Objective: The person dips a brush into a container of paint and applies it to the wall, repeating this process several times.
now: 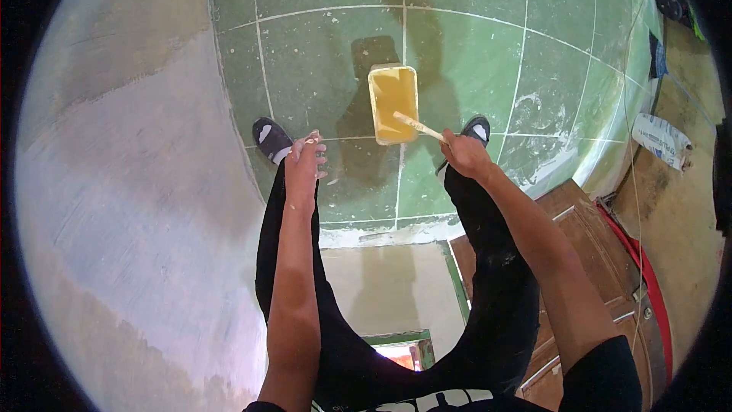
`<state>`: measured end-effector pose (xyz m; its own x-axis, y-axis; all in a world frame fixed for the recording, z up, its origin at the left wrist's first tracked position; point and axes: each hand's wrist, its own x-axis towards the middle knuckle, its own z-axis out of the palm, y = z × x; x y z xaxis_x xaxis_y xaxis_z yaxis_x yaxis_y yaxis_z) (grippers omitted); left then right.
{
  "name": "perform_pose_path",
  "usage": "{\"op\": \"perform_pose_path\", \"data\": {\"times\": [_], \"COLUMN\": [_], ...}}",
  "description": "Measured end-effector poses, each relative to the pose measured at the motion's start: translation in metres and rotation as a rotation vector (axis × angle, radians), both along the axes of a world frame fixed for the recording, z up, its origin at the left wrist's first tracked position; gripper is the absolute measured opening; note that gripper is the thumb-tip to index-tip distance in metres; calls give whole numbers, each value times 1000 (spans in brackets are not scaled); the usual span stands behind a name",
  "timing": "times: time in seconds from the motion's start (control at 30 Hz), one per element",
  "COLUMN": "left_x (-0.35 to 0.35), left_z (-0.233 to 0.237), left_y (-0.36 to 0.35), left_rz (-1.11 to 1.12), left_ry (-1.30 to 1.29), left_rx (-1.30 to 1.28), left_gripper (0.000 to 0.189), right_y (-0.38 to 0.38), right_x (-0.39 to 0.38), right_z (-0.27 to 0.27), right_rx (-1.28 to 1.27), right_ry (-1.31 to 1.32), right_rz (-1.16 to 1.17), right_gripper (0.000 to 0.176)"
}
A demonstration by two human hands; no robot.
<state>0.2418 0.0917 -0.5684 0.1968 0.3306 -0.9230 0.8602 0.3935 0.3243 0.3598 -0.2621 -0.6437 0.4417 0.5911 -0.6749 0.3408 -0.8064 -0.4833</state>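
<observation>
In the head view, my right hand (467, 154) is closed around the pale handle of a brush (419, 127). Its far end reaches down into a rectangular tub (371, 107) that has a whitish rim and yellowish paint-like stuff inside. The brush's working end cannot be made out against that colour. My left hand (306, 162), smeared with white, hangs by my left knee. Its fingers are apart and loosely bent, with nothing seen in them. The tub stands on the floor between my feet, to the right of my left hand.
Green floor tiles (328, 53) carry white specks and smears. A bare plastered wall (145, 145) rises at the left. Toward the right are a brown wooden panelled door (568, 240), a red strip (648, 282), a white printed sack (660, 140) and a thin hanging cord (630, 122).
</observation>
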Motion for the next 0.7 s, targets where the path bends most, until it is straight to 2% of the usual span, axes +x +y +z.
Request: {"op": "perform_pose_path", "data": {"times": [0.3,0.4,0.47,0.7], "left_x": [4,7,11,3], "left_z": [5,8,10,3], "left_y": [2,1,1,3], "left_rz": [-28,4,-6,-17], "left_ry": [13,-3,28,15], "left_rx": [9,15,16,8], "left_gripper": [58,54,54,56], "right_y": [14,15,17,11], "right_x": [-6,-11,-12,-17], "right_z": [16,14,15,14], "right_rx": [33,-13,-198,-58], "right_ry": [-80,-36,35,-172], "right_rz": [-5,-42,-35,20], "right_gripper": [31,28,28,22]}}
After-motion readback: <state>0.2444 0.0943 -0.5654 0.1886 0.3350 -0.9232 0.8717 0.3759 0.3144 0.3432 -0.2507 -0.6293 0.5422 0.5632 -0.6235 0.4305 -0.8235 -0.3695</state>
